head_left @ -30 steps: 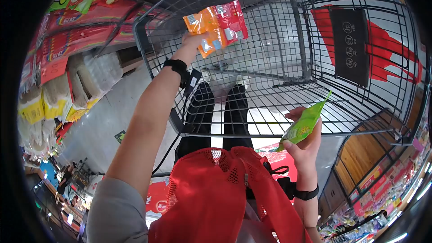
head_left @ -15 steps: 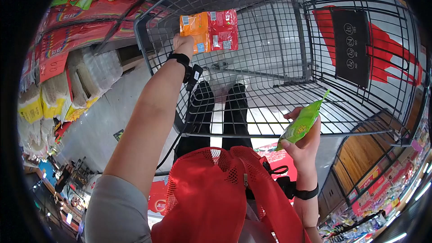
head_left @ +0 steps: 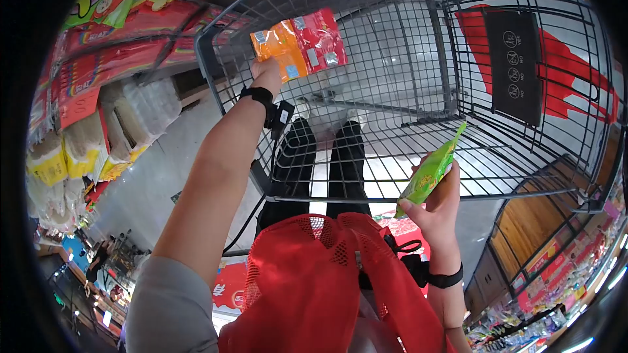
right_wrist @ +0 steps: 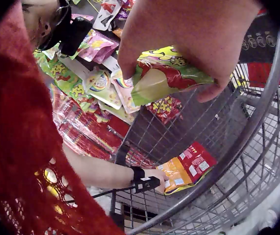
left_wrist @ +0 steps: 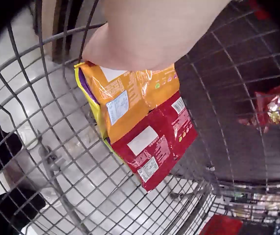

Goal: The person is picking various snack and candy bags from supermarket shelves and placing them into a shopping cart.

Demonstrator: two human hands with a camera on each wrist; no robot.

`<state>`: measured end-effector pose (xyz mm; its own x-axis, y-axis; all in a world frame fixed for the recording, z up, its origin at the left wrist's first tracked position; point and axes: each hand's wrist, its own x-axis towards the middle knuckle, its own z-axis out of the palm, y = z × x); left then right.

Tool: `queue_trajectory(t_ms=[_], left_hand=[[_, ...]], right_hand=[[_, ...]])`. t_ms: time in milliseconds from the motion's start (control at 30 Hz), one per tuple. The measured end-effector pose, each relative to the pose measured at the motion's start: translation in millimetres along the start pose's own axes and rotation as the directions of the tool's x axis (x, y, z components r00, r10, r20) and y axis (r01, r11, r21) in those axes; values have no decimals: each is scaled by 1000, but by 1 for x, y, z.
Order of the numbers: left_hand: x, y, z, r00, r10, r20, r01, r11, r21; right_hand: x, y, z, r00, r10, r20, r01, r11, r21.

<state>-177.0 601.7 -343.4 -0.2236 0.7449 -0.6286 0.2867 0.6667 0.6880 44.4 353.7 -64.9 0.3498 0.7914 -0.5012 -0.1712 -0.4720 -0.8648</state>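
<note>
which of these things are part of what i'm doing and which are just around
Part of the job:
- orange-and-red snack packaging, held by the left hand
- green snack packet, held by the right hand
- wire shopping cart

Just around:
- red shelf packs
- red sign
- black icon placard

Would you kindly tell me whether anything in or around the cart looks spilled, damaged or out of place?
Nothing stands out. The left hand grips the orange packet, with the red packet against it, over the cart; the right hand holds a green packet. No tear or spill shows on their visible sides.
</note>
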Motion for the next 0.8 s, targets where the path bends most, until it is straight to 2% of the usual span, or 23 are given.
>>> queue_trajectory(t_ms=[33, 67, 133, 167, 200, 233, 267, 333, 367, 400, 433, 467, 533, 567, 667, 700, 733, 767, 800], left_hand=[[8, -3, 3, 994, -57, -90, 54, 998, -43], [12, -8, 9, 994, -61, -91, 57, 997, -45], [8, -9, 23, 937, 173, -303, -102, 966, 239], [2, -9, 28, 936, 173, -306, -100, 966, 238], [-11, -5, 33, 851, 398, -344, -225, 867, 445], [-22, -2, 35, 726, 605, -325, -306, 708, 636], [-32, 2, 35, 725, 606, -327, -305, 709, 636], [-44, 7, 33, 693, 710, 128, -508, 355, 785], [-39, 5, 33, 693, 710, 125, -506, 356, 786], [-33, 6, 35, 762, 446, 469, -646, 472, 601], [-29, 5, 35, 616, 163, 771, -665, 633, 397], [-26, 2, 32, 617, 164, 769, -663, 635, 397], [-36, 12, 25, 620, 151, 770, -781, 205, 589], [-17, 4, 22, 625, 123, 771, -778, 179, 602], [-10, 9, 27, 639, 79, 765, -763, 191, 617], [-15, 35, 31, 593, -61, 803, -781, 201, 592], [-15, 39, 26, 596, -60, 801, -780, 196, 595], [-15, 42, 20, 610, 30, 792, -730, 409, 547], [-16, 46, 17, 632, 115, 767, -659, 600, 453]], right_hand=[[1, 0, -2, 1000, 1, 18, -1, 1000, -18], [1, 0, -3, 1000, 3, 20, -2, 1000, -21], [3, 2, -3, 1000, -5, -4, 6, 1000, 3], [3, 2, -1, 1000, -6, 0, 6, 1000, 3], [4, 1, 1, 999, -22, -24, 22, 1000, 14], [5, 0, 3, 998, -38, -50, 39, 999, 24], [6, 0, 6, 998, -39, -48, 40, 999, 24], [9, 1, 13, 992, 10, -127, -7, 1000, 23], [11, 1, 15, 992, 10, -125, -7, 1000, 23], [14, 1, 17, 990, 48, -131, -45, 999, 22], [17, 1, 19, 987, 86, -139, -83, 996, 22], [18, 1, 19, 987, 86, -136, -84, 996, 20], [22, 1, 20, 985, 101, -139, -110, 992, -65], [24, -3, 21, 985, 103, -138, -114, 991, -71], [35, -13, 21, 991, 73, -113, -84, 992, -97], [44, -13, 19, 995, 67, -71, -79, 980, -182], [55, -12, 19, 998, 64, -29, -70, 962, -263], [69, -6, 20, 999, 36, -5, -36, 937, -348], [85, 0, 25, 995, 77, 60, -44, 901, -433]])
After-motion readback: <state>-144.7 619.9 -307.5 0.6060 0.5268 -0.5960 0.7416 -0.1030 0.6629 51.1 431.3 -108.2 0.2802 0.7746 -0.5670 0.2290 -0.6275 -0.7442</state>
